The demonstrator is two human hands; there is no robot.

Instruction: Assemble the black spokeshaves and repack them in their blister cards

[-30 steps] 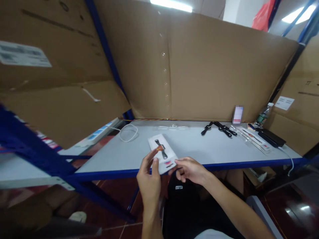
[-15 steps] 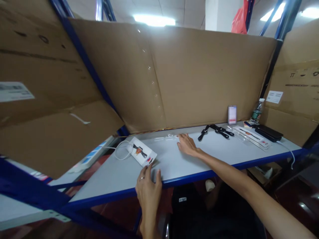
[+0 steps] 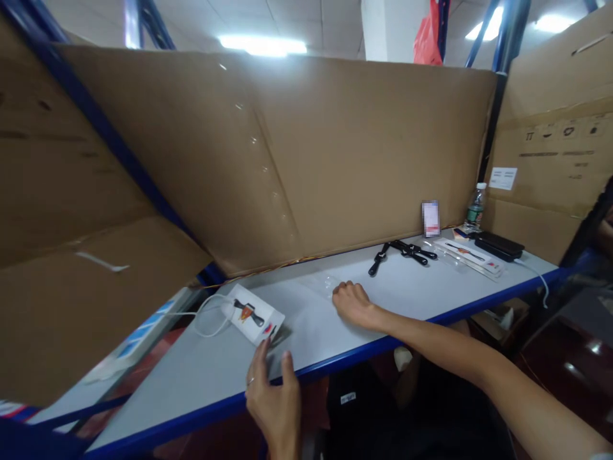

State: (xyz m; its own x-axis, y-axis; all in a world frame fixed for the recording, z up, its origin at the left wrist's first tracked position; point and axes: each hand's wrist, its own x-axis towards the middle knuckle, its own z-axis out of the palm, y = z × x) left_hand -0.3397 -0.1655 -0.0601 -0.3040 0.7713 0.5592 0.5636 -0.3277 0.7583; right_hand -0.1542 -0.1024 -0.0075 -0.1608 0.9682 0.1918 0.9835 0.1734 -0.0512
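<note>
A white box (image 3: 253, 314), printed with a black-handled tool, lies at the left of the table. My left hand (image 3: 274, 396) is at its near corner, fingertips touching or very close to it, thumb and fingers apart. Toward the middle, my right hand (image 3: 353, 304) rests low over the tabletop with its fingers curled down on a clear plastic bag (image 3: 322, 283). The bag spreads flat to the left of the knuckles and is hard to see against the table. Several black two-handled tools (image 3: 407, 250) lie beyond my right hand.
Flat white printed packages (image 3: 472, 257) lie on the table (image 3: 201, 374) at the right. Near them are a phone (image 3: 430, 219), a water bottle (image 3: 476, 207) and a black case (image 3: 498, 246) with a white cable. Cardboard (image 3: 364, 153) walls the back. A white cable (image 3: 197, 319) loops beside the box.
My right hand has drawn nearer to me, its fingers curling, and the clear bag has come with it. My left hand stays by the box corner. The camera view has turned right.
</note>
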